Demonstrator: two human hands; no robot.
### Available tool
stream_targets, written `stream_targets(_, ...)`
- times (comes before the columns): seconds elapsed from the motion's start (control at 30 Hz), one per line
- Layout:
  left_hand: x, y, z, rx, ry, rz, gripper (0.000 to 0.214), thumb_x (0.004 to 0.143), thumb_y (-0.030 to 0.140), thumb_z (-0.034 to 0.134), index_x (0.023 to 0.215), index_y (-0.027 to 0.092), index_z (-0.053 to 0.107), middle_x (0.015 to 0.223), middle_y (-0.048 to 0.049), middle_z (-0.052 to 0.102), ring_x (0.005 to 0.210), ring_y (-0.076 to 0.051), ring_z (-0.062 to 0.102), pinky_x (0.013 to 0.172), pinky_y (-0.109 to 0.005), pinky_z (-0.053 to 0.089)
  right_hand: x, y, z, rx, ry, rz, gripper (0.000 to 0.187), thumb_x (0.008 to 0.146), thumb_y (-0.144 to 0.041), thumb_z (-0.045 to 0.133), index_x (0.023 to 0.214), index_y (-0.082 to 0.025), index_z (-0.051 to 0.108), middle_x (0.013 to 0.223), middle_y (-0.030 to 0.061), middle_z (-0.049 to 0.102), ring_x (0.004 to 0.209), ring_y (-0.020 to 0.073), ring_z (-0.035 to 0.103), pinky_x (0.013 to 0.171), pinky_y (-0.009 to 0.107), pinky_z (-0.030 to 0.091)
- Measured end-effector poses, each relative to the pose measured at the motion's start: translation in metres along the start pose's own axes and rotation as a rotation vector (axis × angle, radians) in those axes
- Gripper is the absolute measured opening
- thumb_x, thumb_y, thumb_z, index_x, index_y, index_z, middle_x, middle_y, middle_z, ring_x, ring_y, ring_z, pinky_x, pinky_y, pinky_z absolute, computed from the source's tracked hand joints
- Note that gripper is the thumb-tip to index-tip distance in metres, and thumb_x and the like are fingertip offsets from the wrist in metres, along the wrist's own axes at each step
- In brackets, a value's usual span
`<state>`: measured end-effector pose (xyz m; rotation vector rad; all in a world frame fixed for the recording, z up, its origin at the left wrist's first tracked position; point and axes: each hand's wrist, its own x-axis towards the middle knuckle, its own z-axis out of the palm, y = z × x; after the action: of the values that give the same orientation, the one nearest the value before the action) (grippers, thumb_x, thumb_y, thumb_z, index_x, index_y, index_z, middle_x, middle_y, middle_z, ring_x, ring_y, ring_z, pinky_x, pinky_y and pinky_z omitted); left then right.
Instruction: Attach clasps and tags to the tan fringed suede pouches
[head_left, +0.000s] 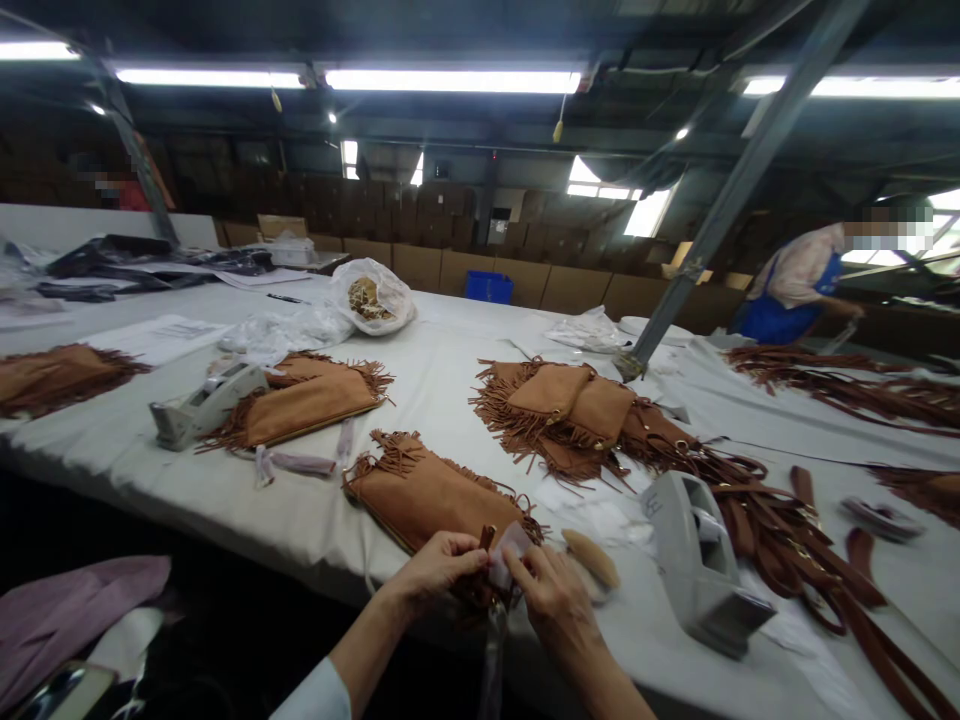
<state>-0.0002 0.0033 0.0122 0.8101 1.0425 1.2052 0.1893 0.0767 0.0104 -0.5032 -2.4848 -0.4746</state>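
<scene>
A tan suede fringed bag (427,495) lies at the near edge of the white-covered table (442,375). My left hand (435,568) and my right hand (551,595) meet at its near corner. Both pinch a small white piece of paper or tape (506,555) wrapped around the bag's dark brown strap end (487,540). A clear strip (493,660) hangs down below my fingers.
A grey tape dispenser (701,565) stands right of my hands, another (202,405) at left beside a second fringed bag (304,400). A pile of fringed bags (577,410) and brown straps (780,530) lies right. A person in a blue apron (795,285) works far right.
</scene>
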Motion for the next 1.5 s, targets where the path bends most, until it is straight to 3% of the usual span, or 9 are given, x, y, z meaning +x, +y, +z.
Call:
stream_targets(0.17,0.004,-0.004,0.000,0.014,-0.005,-0.035,0.047,0.056,0.052,0.081,0.070,0.008,0.069,0.061,-0.0018,0.064,0.054,-0.011,0.053,0.060,-0.024,0.037,0.003,-0.007,0.009,0.044,0.101,0.011,0.030,0.089,-0.008,0.042,0.104,-0.015,0.067,0.072,0.0064,0.058,0.066,0.0186,0.048,0.062,0.032,0.034)
stream_targets(0.33,0.006,-0.009,0.000,0.017,0.018,-0.038,0.049,0.055,0.053,0.080,0.070,0.008,0.069,0.061,-0.0026,0.065,0.054,-0.011,0.054,0.059,-0.024,0.038,0.001,-0.014,0.006,0.287,0.129,0.173,0.035,0.090,-0.013,0.038,0.113,-0.016,0.065,0.072,0.0075,0.064,0.069,0.0202,0.056,0.065,0.032,0.043)
stream_targets(0.43,0.007,-0.010,0.000,0.019,0.028,-0.043,0.050,0.055,0.056,0.079,0.070,0.009,0.069,0.063,-0.0042,0.066,0.053,-0.012,0.056,0.059,-0.026,0.041,0.001,-0.018,-0.005,0.545,0.072,0.575,0.030,0.089,-0.031,0.049,0.106,-0.017,0.069,0.082,0.0095,0.070,0.073,0.0215,0.062,0.069,0.032,0.048)
stream_targets(0.5,0.006,-0.011,0.000,0.031,0.031,-0.042,0.050,0.055,0.056,0.079,0.070,0.009,0.069,0.063,-0.0048,0.067,0.053,-0.013,0.056,0.059,-0.026,0.042,0.002,-0.020,-0.008,0.738,-0.043,0.893,0.034,0.084,-0.046,0.055,0.079,-0.017,0.072,0.070,0.0074,0.069,0.061,0.0198,0.060,0.058,0.030,0.046)
stream_targets(0.63,0.004,-0.009,-0.001,0.067,0.032,-0.027,0.047,0.056,0.053,0.080,0.070,0.008,0.071,0.062,-0.0038,0.067,0.053,-0.011,0.054,0.057,-0.024,0.039,0.007,-0.023,-0.002,1.282,-0.283,1.264,0.046,0.069,-0.059,0.067,0.053,-0.015,0.063,0.042,-0.0020,0.051,0.037,0.0083,0.039,0.038,0.022,0.028)
stream_targets(0.7,0.004,-0.009,0.000,0.081,0.038,-0.020,0.047,0.056,0.052,0.080,0.070,0.008,0.072,0.061,-0.0033,0.066,0.052,-0.011,0.053,0.056,-0.023,0.038,0.011,-0.026,0.002,1.519,-0.224,1.396,0.041,0.061,-0.053,0.077,0.059,-0.014,0.064,0.042,-0.0043,0.050,0.037,0.0054,0.037,0.037,0.018,0.026)
stream_targets(0.9,0.002,-0.009,0.007,0.100,0.101,0.025,0.053,0.059,0.062,0.073,0.068,0.010,0.070,0.057,-0.0022,0.063,0.048,-0.011,0.051,0.052,-0.024,0.039,0.019,-0.021,0.002,1.894,0.235,1.789,0.027,0.055,-0.022,0.086,0.071,-0.018,0.064,0.062,-0.0023,0.067,0.051,0.0101,0.059,0.046,0.018,0.047)
stream_targets(1.3,0.000,-0.008,0.012,0.127,0.101,0.065,0.057,0.058,0.066,0.070,0.066,0.010,0.069,0.056,-0.0012,0.059,0.047,-0.009,0.046,0.049,-0.023,0.034,0.022,-0.021,0.004,2.009,0.266,1.834,0.026,0.060,-0.018,0.084,0.074,-0.019,0.062,0.061,-0.0042,0.066,0.050,0.0096,0.060,0.046,0.018,0.047)
stream_targets(1.5,0.002,-0.014,0.014,0.154,0.097,0.088,0.055,0.063,0.066,0.067,0.064,0.011,0.066,0.054,0.0010,0.055,0.046,-0.008,0.042,0.049,-0.023,0.030,0.024,-0.022,0.000,1.893,0.210,1.666,0.025,0.062,-0.027,0.082,0.074,-0.018,0.062,0.063,-0.0020,0.067,0.052,0.0118,0.060,0.048,0.021,0.048)
